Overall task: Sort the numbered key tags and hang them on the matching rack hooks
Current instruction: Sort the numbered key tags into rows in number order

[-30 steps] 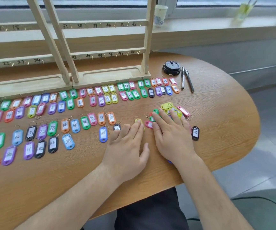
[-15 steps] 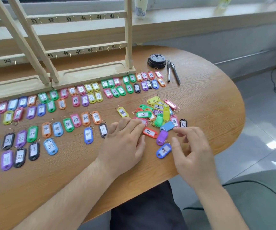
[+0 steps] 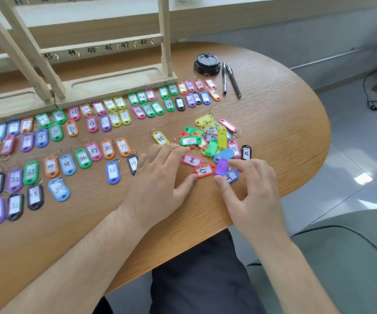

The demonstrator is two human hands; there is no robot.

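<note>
Rows of sorted numbered key tags (image 3: 92, 152) cover the wooden table (image 3: 285, 123) in front of the wooden rack (image 3: 108, 47) with its numbered hooks. A loose heap of mixed tags (image 3: 214, 137) lies to the right. My left hand (image 3: 160, 180) rests flat beside it, its thumb touching a red tag (image 3: 204, 171). With curled fingers, my right hand (image 3: 251, 193) pinches a blue tag (image 3: 230, 177) between thumb and fingertips. A purple tag (image 3: 221, 166) lies against that tag. A yellow tag 45 (image 3: 160, 138) and a black tag 36 (image 3: 246, 152) lie apart from the heap.
A black lid (image 3: 207, 64) and two pens (image 3: 230, 80) lie at the back right of the table. The table's rounded edge runs close to the right of the heap. A green chair (image 3: 341, 257) stands below right, and a cable (image 3: 373, 103) lies on the floor.
My right hand lifted off the heap, drew back, then closed its fingers on the blue tag. The blue tag slid towards the heap. My left hand stayed flat. The view swung right.
</note>
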